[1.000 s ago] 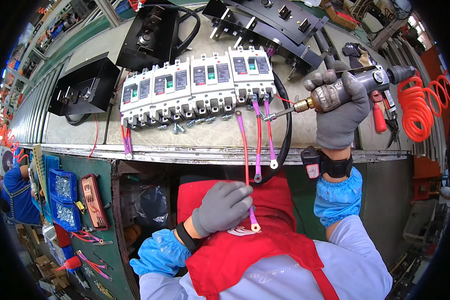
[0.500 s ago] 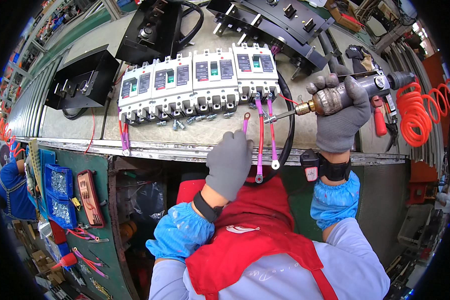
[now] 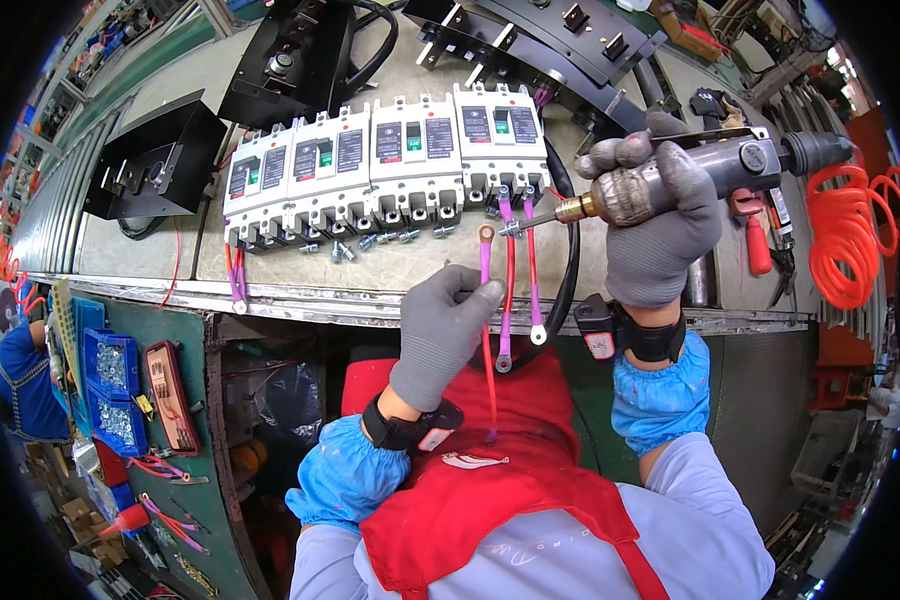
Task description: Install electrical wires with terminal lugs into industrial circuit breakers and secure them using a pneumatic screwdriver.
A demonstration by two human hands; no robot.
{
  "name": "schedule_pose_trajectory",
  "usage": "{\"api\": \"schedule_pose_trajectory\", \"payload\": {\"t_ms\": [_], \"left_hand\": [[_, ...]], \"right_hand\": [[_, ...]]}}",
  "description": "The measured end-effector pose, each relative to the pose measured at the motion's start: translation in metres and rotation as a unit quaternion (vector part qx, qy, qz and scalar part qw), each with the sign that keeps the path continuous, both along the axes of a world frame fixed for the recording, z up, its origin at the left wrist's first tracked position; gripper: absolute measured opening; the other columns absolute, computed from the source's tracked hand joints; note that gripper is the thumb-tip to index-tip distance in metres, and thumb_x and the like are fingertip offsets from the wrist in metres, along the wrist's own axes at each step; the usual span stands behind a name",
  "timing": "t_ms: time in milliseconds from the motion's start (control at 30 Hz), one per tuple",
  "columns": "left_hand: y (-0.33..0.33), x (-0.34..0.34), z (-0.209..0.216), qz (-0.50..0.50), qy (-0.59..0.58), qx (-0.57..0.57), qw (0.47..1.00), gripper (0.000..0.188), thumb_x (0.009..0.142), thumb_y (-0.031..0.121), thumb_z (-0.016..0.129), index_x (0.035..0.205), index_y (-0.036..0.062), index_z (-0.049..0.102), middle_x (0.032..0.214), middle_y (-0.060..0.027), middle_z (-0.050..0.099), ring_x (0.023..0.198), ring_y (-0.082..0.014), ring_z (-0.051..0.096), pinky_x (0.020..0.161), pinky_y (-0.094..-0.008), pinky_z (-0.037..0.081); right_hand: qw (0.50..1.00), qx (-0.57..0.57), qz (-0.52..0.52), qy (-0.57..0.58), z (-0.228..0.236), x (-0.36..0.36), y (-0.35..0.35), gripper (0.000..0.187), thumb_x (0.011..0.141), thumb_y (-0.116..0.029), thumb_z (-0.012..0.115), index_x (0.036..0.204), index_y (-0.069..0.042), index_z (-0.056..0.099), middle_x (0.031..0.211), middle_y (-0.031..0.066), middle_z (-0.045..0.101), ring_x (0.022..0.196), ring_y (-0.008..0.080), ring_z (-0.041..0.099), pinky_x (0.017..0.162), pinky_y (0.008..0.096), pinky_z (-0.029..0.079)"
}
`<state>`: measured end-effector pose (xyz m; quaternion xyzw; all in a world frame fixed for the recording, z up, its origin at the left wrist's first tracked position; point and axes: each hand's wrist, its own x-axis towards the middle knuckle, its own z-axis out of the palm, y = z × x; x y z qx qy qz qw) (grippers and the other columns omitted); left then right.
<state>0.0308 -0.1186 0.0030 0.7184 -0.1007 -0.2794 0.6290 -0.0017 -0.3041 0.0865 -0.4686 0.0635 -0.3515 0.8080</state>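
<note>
My left hand [image 3: 438,335], in a grey glove, pinches a red cable [image 3: 486,262] with a purple sleeve. Its copper ring terminal points up, and its other end hangs over my lap. In my right hand [image 3: 660,250], also gloved, is an air screwdriver [image 3: 735,170] pointing left. At the tip of its bit sits a small screw [image 3: 511,229], close to the cable's ring terminal. Just beyond stands the rightmost white circuit breaker [image 3: 503,142], with two red-and-purple cables [image 3: 534,285] running from its near side. Further white circuit breakers [image 3: 414,155] line up to its left.
Loose screws [image 3: 375,240] lie before the breakers. Black metal boxes [image 3: 160,165] stand at the back and left. A coiled orange air hose [image 3: 835,245] and red-handled tool [image 3: 756,240] are at right. Blue screw bins [image 3: 115,365] sit on the green left-hand bench.
My left hand has lifted slightly and turned, showing more of the pinched cable. The screwdriver has moved left with the screw, closer to that cable's ring end. The view has shifted slightly.
</note>
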Motion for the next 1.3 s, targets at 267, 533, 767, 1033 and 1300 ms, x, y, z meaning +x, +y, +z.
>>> {"api": "schedule_pose_trajectory", "payload": {"t_ms": [267, 533, 767, 1033, 1300], "left_hand": [[-0.001, 0.006, 0.003, 0.006, -0.012, -0.005, 1.000, 0.027, 0.083, 0.020, 0.068, 0.088, -0.0061, 0.066, 0.069, -0.0082, 0.065, 0.060, -0.0092, 0.059, 0.056, -0.0247, 0.048], [-0.006, 0.012, -0.004, 0.013, -0.032, -0.011, 0.999, 0.029, 0.083, 0.021, 0.068, 0.088, -0.0077, 0.065, 0.069, -0.0082, 0.065, 0.062, -0.0089, 0.059, 0.056, -0.0236, 0.047], [-0.018, 0.026, -0.008, 0.018, -0.091, -0.008, 0.996, 0.029, 0.082, 0.023, 0.068, 0.087, -0.0053, 0.067, 0.066, -0.0122, 0.065, 0.060, -0.0156, 0.062, 0.057, -0.0293, 0.049], [-0.031, 0.032, -0.013, 0.042, -0.121, 0.056, 0.990, 0.032, 0.082, 0.027, 0.068, 0.087, -0.0046, 0.068, 0.068, -0.0148, 0.066, 0.061, -0.0180, 0.063, 0.060, -0.0314, 0.049], [-0.036, 0.030, -0.016, 0.055, -0.170, 0.076, 0.981, 0.033, 0.084, 0.032, 0.066, 0.083, -0.0011, 0.065, 0.066, -0.0179, 0.062, 0.062, -0.0327, 0.063, 0.058, -0.0405, 0.047]], "right_hand": [[0.998, -0.028, -0.036, -0.036, -0.010, 0.022, 0.019, 0.035, 0.084, -0.010, 0.053, 0.115, 0.003, 0.045, 0.079, 0.0168, 0.063, 0.066, 0.0257, 0.062, 0.063, 0.0386, 0.052], [0.994, -0.111, -0.005, 0.008, -0.014, 0.034, 0.025, 0.039, 0.079, -0.009, 0.053, 0.116, -0.001, 0.049, 0.087, 0.0108, 0.060, 0.081, 0.0257, 0.060, 0.079, 0.0455, 0.050], [0.982, -0.178, 0.063, -0.014, -0.025, 0.055, 0.022, 0.039, 0.082, 0.000, 0.061, 0.119, -0.002, 0.047, 0.092, 0.0099, 0.060, 0.083, 0.0189, 0.062, 0.071, 0.0330, 0.052], [0.967, -0.251, 0.045, 0.016, -0.038, 0.079, 0.020, 0.037, 0.079, 0.001, 0.066, 0.113, -0.001, 0.053, 0.088, 0.0036, 0.060, 0.077, 0.0097, 0.057, 0.068, 0.0255, 0.049], [0.946, -0.304, 0.080, 0.077, -0.019, 0.090, 0.014, 0.030, 0.076, -0.002, 0.065, 0.105, 0.000, 0.057, 0.082, 0.0053, 0.062, 0.072, 0.0124, 0.060, 0.065, 0.0267, 0.050]]}}
